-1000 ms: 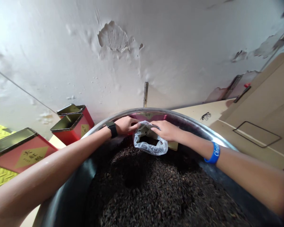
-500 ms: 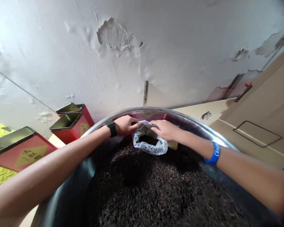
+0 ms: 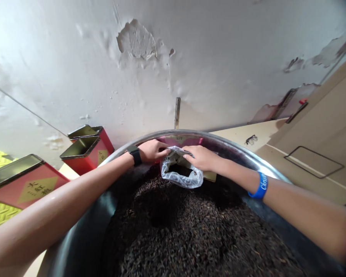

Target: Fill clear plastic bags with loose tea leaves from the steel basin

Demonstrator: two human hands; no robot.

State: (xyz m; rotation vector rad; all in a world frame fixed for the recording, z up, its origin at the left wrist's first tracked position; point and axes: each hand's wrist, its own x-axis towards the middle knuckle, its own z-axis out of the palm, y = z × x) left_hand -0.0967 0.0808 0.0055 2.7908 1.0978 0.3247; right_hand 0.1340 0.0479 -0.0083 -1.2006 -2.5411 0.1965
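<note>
A clear plastic bag (image 3: 181, 181) lines a red tin (image 3: 162, 164) in the large metal tub, its mouth folded outward and dark leaves inside it. My left hand (image 3: 153, 150), wearing a black watch, pinches the bag's far left edge between thumb and fingers. With fingers bent over the far right edge, my right hand (image 3: 202, 157) grips the same bag; a blue wristband is on that arm. Loose dark dried tea leaves (image 3: 190, 234) fill the tub around the tin, with a hollow in front of the bag. Most of the tin is hidden.
The metal tub's rim (image 3: 248, 156) curves around the leaves. At left stand open red tins (image 3: 85, 150), one larger in view (image 3: 31, 184), by a yellow mat (image 3: 0, 215). Glasses (image 3: 251, 139) lie on the ledge at right, near a cardboard box (image 3: 328, 127). A peeling wall rises behind.
Both hands keep their hold on the bag and have barely moved. The bag's mouth has shifted very slightly left, and the whole view has moved a little.
</note>
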